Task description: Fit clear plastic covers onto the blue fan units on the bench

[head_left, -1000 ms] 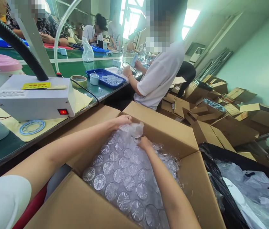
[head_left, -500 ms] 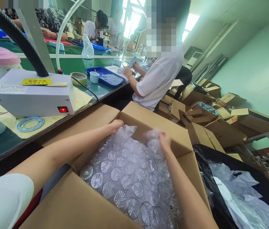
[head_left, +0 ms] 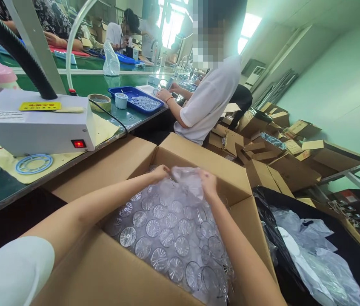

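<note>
I have one view only, from the head camera: it looks forward and down, close over my hands [head_left: 184,178] in the box [head_left: 231,178], with the desk [head_left: 14,195] at left.

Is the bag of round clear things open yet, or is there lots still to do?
Done: the cardboard box has its flaps open, and the clear bag of discs sits inside it. In hand: the left hand and right hand both pinch the bunched bag top. Left: the discs all remain inside the bag; none lie loose.
</note>
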`<state>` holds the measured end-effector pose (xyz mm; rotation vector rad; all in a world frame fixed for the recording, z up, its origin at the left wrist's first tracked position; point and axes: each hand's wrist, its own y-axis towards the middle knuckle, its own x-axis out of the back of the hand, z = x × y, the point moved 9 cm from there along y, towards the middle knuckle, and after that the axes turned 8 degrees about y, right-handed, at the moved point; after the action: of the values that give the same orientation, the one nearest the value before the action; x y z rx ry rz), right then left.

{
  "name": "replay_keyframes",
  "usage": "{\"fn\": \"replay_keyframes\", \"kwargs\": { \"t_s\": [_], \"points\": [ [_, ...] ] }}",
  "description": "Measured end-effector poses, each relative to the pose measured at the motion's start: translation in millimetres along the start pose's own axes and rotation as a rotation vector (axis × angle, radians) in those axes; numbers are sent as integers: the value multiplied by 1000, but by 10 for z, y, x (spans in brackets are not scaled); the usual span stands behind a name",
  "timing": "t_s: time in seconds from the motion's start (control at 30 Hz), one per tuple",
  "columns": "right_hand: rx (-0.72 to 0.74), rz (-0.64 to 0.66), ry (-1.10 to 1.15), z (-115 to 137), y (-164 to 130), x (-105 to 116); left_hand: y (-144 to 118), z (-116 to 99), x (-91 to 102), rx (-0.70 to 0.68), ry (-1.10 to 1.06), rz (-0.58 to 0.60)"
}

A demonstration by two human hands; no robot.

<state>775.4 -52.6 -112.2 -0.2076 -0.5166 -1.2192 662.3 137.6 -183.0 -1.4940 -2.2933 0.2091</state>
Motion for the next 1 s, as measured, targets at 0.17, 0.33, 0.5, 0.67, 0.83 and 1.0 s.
{"fn": "replay_keyframes", "kwargs": {
  "t_s": [0.17,0.33,0.5,0.67,0.83,1.0],
  "points": [
    [19,-170,-242,-50,171,882,-172,225,-180,-14,427,117],
    [72,141,-433,-104,36,298,-308,306,-450,-68,691,188],
    [96,462,-491,-331,-331,-680,-324,154,-385,-154,826,174],
    [94,462,-453,-444,-431,-935,-337,147,-386,-187,898,248],
    [119,243,-368,-342,-177,-420,-353,364,-514,-176,886,319],
    [96,66,-376,-164,61,375,-274,449,-577,-138,802,295]
  ]
}}
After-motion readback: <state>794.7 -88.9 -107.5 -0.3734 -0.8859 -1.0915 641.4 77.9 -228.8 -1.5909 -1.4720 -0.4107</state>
